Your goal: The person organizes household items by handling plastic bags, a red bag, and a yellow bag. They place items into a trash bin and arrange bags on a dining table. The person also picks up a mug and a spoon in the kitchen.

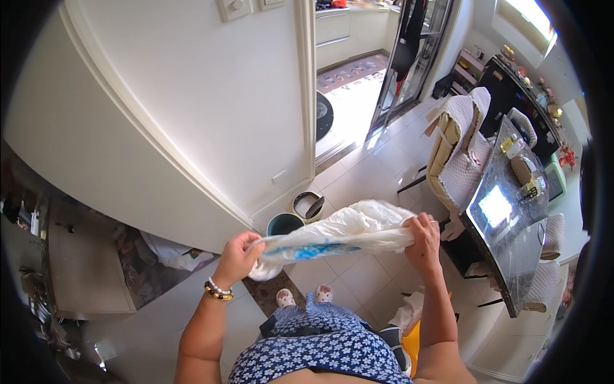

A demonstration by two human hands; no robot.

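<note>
- The left hand (238, 258) is closed around one bunched end of a white plastic bag (345, 233) with blue print, fingers curled tight over the gathered film; a beaded bracelet (218, 291) sits on that wrist.
- The right hand (423, 239) grips the other end of the bag, knuckles up, fist shut on the film.
- The bag hangs stretched between the two hands in the air, above the tiled floor (364, 179), its loose bulk billowing upward near the right hand.
- Just beyond the bag, two small round bins (284, 223) stand on the floor against the foot of the white wall (211, 109).
- A dark glossy dining table (511, 211) with padded chairs (457, 150) stands to the right, well apart from the hands.
- Below the bag, two feet in slippers (304, 296) show on the tiles.
</note>
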